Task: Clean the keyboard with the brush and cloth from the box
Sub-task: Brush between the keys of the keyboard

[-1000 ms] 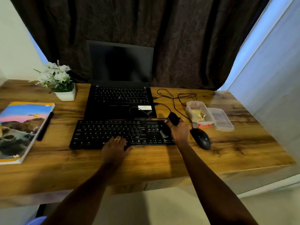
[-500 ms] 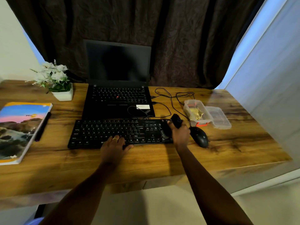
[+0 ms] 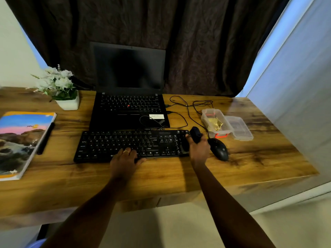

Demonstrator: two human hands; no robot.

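A black external keyboard [image 3: 125, 145] lies across the wooden desk in front of the laptop. My left hand [image 3: 123, 162] rests flat on its front edge near the middle. My right hand [image 3: 198, 149] grips a dark brush [image 3: 195, 134] at the keyboard's right end, the handle sticking up from my fist and the bristles hidden against the keys. A clear plastic box [image 3: 214, 122] stands open to the right, holding a yellow cloth [image 3: 215, 123].
A black mouse [image 3: 219, 149] sits just right of my right hand, its cable looping behind. The box lid [image 3: 239, 127] lies beside the box. An open laptop [image 3: 129, 108], a potted plant [image 3: 61, 90] and a book [image 3: 21, 142] with a pen [image 3: 44, 138] occupy the left and back.
My right hand with the brush has shifted slightly along the keyboard's right end. The left hand stays where it was on the front edge.
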